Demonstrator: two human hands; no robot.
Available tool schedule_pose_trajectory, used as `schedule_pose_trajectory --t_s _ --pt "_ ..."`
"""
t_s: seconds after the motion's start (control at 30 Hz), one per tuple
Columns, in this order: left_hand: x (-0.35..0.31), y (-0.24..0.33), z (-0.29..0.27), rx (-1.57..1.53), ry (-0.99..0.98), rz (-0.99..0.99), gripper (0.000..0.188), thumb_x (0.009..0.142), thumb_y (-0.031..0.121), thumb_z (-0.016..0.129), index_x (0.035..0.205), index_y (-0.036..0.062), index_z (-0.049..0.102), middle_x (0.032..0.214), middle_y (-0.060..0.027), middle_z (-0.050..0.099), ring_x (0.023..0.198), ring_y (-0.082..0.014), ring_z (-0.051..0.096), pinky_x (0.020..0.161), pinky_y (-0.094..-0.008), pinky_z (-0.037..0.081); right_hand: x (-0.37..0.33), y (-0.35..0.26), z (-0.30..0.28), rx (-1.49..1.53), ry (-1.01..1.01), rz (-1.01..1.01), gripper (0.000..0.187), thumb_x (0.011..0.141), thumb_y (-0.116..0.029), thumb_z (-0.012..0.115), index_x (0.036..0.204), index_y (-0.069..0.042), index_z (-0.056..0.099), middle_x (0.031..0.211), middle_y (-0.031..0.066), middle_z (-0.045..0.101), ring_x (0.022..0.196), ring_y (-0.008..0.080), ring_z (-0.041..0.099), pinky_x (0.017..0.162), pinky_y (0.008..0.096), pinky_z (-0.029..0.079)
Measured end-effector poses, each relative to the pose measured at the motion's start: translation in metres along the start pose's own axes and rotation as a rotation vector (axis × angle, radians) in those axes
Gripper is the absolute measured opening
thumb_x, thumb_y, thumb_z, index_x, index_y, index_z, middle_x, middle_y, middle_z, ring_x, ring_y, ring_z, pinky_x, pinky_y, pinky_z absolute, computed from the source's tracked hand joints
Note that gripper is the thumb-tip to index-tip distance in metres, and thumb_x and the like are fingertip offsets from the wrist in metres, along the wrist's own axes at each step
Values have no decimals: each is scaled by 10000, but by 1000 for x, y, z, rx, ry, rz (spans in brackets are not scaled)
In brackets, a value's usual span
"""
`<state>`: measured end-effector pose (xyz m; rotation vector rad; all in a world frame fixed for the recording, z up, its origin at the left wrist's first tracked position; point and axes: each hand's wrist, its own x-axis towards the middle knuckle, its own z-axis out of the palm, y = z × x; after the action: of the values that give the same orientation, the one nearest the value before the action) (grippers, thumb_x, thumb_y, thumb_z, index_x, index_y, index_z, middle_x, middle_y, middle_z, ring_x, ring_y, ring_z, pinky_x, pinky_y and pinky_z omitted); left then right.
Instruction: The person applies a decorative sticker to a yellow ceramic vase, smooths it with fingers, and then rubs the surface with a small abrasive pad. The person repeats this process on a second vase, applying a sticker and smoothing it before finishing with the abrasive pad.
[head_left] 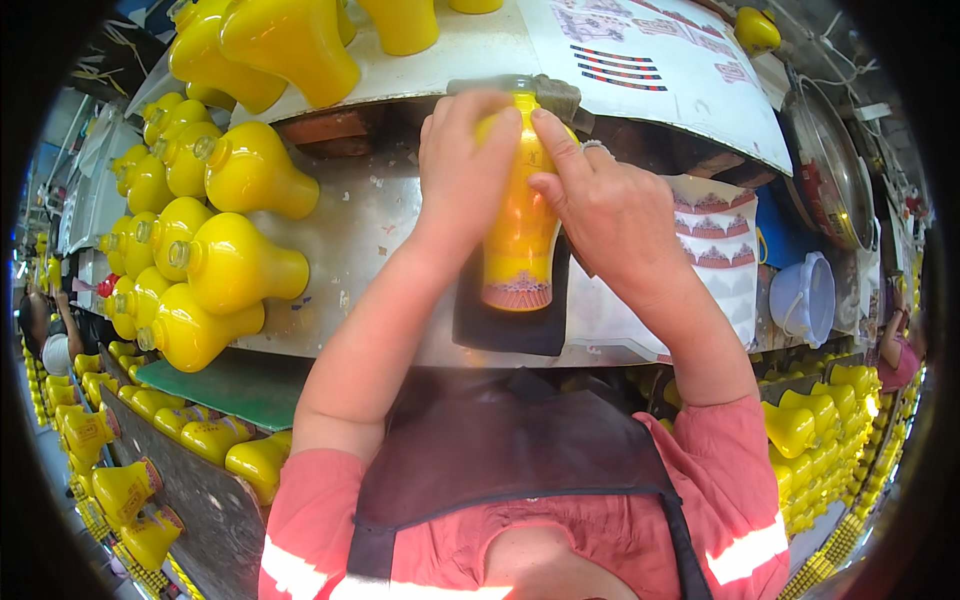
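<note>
A glossy yellow bottle [522, 240] lies in front of me with its neck pointing away. A pink and purple patterned band [517, 290] runs round its near end. My left hand [463, 150] is closed over the bottle's left shoulder, its fingers somewhat blurred. From the right, my right hand [610, 200] grips the same bottle, index finger stretched along the shoulder and thumb against the side; a ring shows on one finger. Beneath the bottle is a dark cloth pad [510, 335]. Behind its neck sits a grey cloth-like block [558, 93], partly hidden by my hands.
Several plain yellow bottles [250, 265] lie at the left, and more [290, 50] stand on the white board. Printed decal sheets [715, 225] lie at right, near a pale bucket [803, 300]. Four-striped strips [618, 68] lie farther back. Racks of yellow bottles [825, 420] flank me.
</note>
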<state>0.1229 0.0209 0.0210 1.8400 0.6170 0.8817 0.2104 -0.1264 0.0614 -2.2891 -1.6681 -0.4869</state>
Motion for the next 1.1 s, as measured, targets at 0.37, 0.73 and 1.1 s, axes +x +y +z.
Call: schedule_pose_trajectory --t_s 0.37,0.73,1.1 --pt "1 -3 0 -94 -19 -54 313 996 294 570 1141 49 700 1162 -144 647 1103 -308 581 999 -405 446 7 11 -13 275 -37 -33 502 919 -305 741 1402 -213 637 920 117 730 728 300 706 623 395 558" --pt "-15 -11 -2 25 -27 156 398 1002 317 526 1252 28 637 1206 -190 644 1145 -390 573 1029 -463 438 12 14 -14 354 -136 80 572 917 -374 741 1448 -214 602 623 125 650 614 336 679 614 412 541" --pt "-7 -13 -2 -136 -72 -68 361 994 291 568 1226 33 665 1211 -163 638 1149 -327 589 1028 -414 447 17 19 -17 497 -178 157 625 847 -333 794 1431 -184 627 596 145 632 546 273 663 600 359 527"
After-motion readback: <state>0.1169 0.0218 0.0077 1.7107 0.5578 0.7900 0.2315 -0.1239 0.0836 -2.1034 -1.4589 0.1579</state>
